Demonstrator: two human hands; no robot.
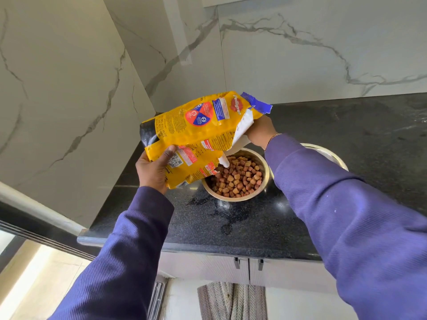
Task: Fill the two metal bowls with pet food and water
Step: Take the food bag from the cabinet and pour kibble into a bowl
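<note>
Head view, listed near to far.

Woven cloth point(232, 301): grey, herringbone pattern, hanging below the cabinet doors point(248, 269), which carry two dark handles.

Sleeves: purple, ribbed, one on each forearm, both reaching forward over the tabletop point(242, 229).

Tabletop: black speckled stone, glossy, with wet patches near the front of the filled bowl.

Left hand point(153, 172): fingers beneath the lower end of the pet food bag point(196, 135), thumb curled over its printed face; it grips the bag from below.

Filled metal bowl point(238, 197): round, steel, standing on the tabletop just beneath the torn mouth of the bag; holds brown and tan kibble point(239, 177) across its bottom.

Pet food bag: yellow, with red and blue panels, held tilted above the tabletop, torn white-lined opening directed down at the filled bowl.

Right hand point(260, 131): holds the upper, opened end of the bag near the blue strip; its fingers are hidden behind the bag, so the exact grip cannot be told.

Second metal bowl point(328, 152): on the tabletop to the right of the first, largely hidden behind the right sleeve; contents cannot be told.

Walls point(300, 54): white marble with grey veins, meeting at a corner behind the tabletop.
</note>
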